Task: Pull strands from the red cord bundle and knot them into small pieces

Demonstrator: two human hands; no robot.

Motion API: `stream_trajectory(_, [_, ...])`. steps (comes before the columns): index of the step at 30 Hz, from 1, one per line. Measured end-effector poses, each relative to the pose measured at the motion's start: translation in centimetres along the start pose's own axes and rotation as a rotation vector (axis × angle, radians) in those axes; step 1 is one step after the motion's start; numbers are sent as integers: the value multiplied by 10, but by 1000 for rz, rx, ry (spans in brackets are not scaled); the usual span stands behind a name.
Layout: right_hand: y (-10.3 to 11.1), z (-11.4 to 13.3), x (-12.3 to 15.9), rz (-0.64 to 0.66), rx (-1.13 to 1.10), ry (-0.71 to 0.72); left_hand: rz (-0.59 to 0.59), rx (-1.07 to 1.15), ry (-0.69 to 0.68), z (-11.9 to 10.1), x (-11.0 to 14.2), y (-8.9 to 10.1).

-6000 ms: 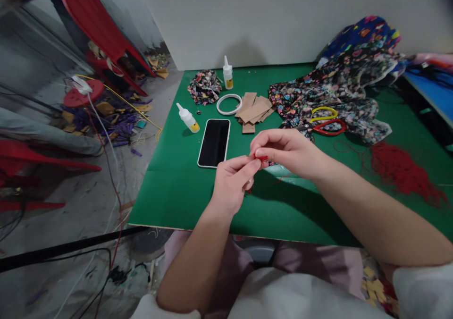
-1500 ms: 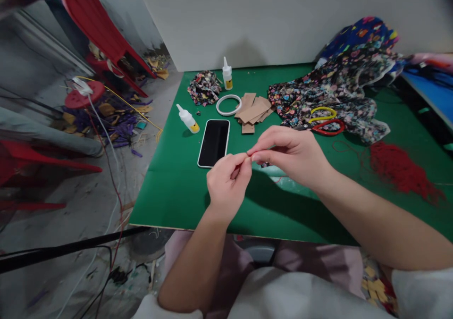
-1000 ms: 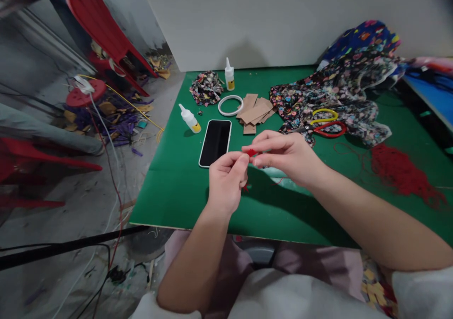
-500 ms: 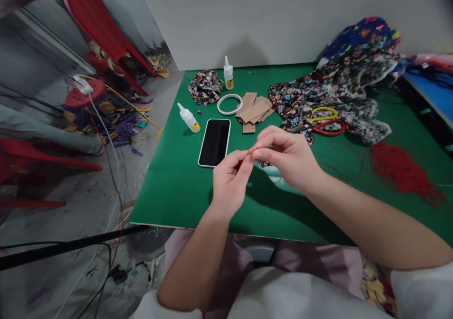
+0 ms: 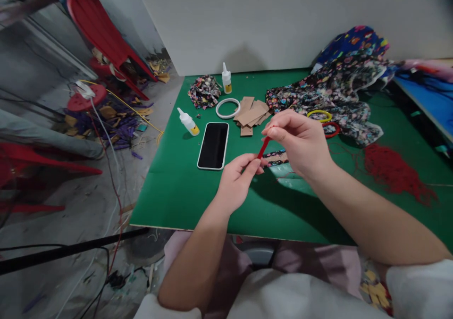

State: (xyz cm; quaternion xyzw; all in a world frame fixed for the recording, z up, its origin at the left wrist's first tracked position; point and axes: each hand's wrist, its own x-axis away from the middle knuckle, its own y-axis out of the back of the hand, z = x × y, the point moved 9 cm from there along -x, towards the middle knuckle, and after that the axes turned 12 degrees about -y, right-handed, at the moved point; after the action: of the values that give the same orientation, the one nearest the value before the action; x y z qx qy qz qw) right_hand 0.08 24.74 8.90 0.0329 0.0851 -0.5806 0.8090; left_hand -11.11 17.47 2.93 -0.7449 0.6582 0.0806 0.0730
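Observation:
A short bundle of red thread (image 5: 264, 148) is stretched at a slant between my hands, above the green tabletop (image 5: 177, 191). My left hand (image 5: 238, 180) pinches its lower end. The upper end is in the closed fingertips of my right hand (image 5: 295, 142). Beneath my right hand lies a floral fabric strip with a tan middle (image 5: 276, 158), partly hidden by the hand. A loose heap of red thread (image 5: 394, 172) lies to the right. Scissors with yellow and red handles (image 5: 330, 129) rest behind my right hand, their blades hidden.
A phone (image 5: 213, 146), two white glue bottles (image 5: 188, 122), a roll of white tape (image 5: 227, 108), brown cardboard pieces (image 5: 252, 113) and a crumpled floral cloth (image 5: 204, 92) sit on the table's left and middle. Floral fabric (image 5: 339, 83) is piled at the back right. Red chairs (image 5: 106, 31) stand left.
My hands were pressed together at the fingertips. Now they are apart, the right one up and to the right, with the red thread showing between them. The fabric strip is more visible.

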Motion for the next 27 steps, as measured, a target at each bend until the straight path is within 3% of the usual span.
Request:
stream_trajectory(8, [33, 17, -7, -107, -6, 116, 99, -10, 78, 8, 4, -15])
stream_trajectory(14, [47, 38, -2, -127, 17, 173, 163, 36, 99, 12, 8, -28])
stream_trajectory(17, [54, 52, 7, -151, 36, 208, 237, -46, 70, 11, 10, -32])
stream_trajectory(19, [54, 60, 14, -150, 92, 225, 249, -152, -22, 3, 9, -30])
stream_trajectory(22, [45, 66, 27, -106, 239, 245, 153, -229, -183, -17, 7, -24])
stream_trajectory(27, [24, 58, 47, -4, 414, 218, 116, 55, -237, -43, 8, -43])
